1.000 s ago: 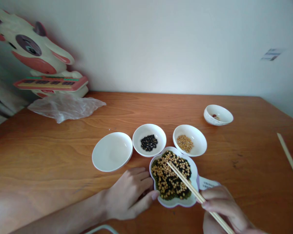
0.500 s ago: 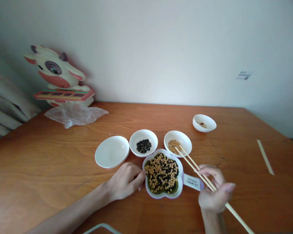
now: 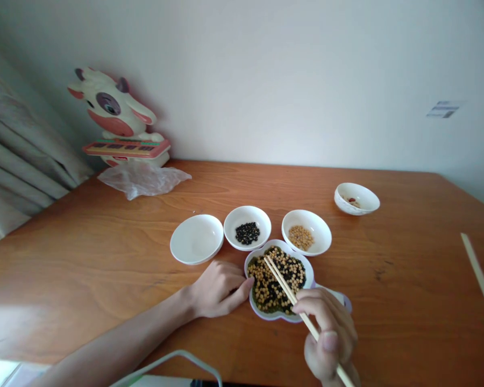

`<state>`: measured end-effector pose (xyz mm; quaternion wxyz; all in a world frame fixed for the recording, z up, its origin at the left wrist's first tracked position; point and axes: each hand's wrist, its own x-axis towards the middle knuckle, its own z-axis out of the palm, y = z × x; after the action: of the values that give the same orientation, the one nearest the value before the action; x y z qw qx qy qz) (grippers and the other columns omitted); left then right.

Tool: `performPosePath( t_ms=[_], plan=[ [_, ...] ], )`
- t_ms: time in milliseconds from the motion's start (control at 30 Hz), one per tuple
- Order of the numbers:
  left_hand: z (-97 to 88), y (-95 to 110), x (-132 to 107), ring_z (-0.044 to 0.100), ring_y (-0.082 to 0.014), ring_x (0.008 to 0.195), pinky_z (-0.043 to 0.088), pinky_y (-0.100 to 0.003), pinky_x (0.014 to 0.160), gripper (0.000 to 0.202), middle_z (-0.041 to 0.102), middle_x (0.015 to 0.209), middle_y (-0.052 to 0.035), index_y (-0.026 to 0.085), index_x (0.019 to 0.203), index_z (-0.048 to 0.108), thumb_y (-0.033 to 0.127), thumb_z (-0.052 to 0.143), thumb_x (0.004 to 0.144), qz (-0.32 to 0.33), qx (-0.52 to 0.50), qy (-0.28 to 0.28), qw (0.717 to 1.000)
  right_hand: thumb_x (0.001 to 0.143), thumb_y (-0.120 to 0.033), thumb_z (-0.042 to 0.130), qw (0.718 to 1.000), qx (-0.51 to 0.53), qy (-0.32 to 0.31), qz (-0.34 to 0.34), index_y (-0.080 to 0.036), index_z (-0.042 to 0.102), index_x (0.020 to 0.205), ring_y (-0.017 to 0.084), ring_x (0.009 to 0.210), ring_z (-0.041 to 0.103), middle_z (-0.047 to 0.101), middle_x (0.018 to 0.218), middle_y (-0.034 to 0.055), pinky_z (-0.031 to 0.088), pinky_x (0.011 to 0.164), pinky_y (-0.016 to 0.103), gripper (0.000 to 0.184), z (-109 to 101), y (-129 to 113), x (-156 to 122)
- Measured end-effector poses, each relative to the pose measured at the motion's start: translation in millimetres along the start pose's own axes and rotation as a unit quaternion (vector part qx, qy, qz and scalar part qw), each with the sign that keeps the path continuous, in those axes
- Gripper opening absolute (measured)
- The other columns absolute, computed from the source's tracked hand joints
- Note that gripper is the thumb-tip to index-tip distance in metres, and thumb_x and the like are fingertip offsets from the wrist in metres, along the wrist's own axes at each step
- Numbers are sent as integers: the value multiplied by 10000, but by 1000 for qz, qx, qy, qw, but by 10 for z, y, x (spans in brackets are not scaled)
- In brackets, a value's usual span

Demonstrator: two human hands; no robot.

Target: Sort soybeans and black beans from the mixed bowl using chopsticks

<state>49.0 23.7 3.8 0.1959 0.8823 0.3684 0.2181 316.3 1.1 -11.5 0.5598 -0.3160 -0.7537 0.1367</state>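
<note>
My right hand (image 3: 328,333) is closed around a pair of wooden chopsticks (image 3: 284,286); their tips rest in a flower-shaped dish (image 3: 262,314) of mixed yellow, black and green beans. My left hand (image 3: 220,287) lies on the table with its fingers curled against the dish's left rim. Behind the dish stand three white bowls: an empty one (image 3: 196,239), one with black beans (image 3: 247,227) and one with yellow beans (image 3: 306,231).
A fourth small white bowl (image 3: 356,198) with a few reddish bits sits at the back right. A chopstick paper sleeve (image 3: 476,266) lies at the right. At the back left are a cow toy (image 3: 119,121) and a crumpled plastic bag (image 3: 145,178). Curtain folds hang left.
The chopstick tips went from over the yellow-bean bowl back into the mixed-bean dish. My right hand moved left and nearer. The camera view shifted; my left hand stayed at the dish.
</note>
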Motion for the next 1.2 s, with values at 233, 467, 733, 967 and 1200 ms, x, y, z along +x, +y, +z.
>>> performPosePath(
  t_ms=[233,467,733,967,1200],
  plan=[
    [-2,-12,-4,567,-142,595,394,-302,622,477,627,660,-39,196,659,519,274,363,1103,38,23,-21,999,1078,-459,239,996,41,-27,75,-208,664,809,186,681,686,708,757,57,494,585,323,562,37,-1,55],
    [11,-22,3,553,-138,579,365,-317,595,462,619,639,-22,196,649,514,268,412,1093,48,17,-10,999,1064,-294,317,995,23,-80,59,-202,645,884,189,770,668,684,809,60,499,680,331,385,65,-36,86],
    [10,-18,18,540,-132,561,341,-328,581,483,609,616,-16,193,635,513,276,411,1100,50,16,8,999,1030,-188,338,994,34,-92,54,-199,654,916,181,789,675,702,848,54,500,694,322,335,69,-45,109],
    [25,-33,-7,547,-133,570,348,-336,580,464,616,638,-15,194,645,528,269,428,1091,45,18,-1,999,1041,-198,331,994,38,-86,45,-193,661,922,177,792,678,711,851,56,500,700,322,351,86,-36,97],
    [20,-29,-9,554,-138,578,369,-336,591,462,616,651,-19,198,646,534,266,427,1090,36,19,-10,999,1080,-288,273,997,51,-43,37,-191,687,887,183,719,656,720,831,70,468,630,336,467,60,-25,24]
  ],
)
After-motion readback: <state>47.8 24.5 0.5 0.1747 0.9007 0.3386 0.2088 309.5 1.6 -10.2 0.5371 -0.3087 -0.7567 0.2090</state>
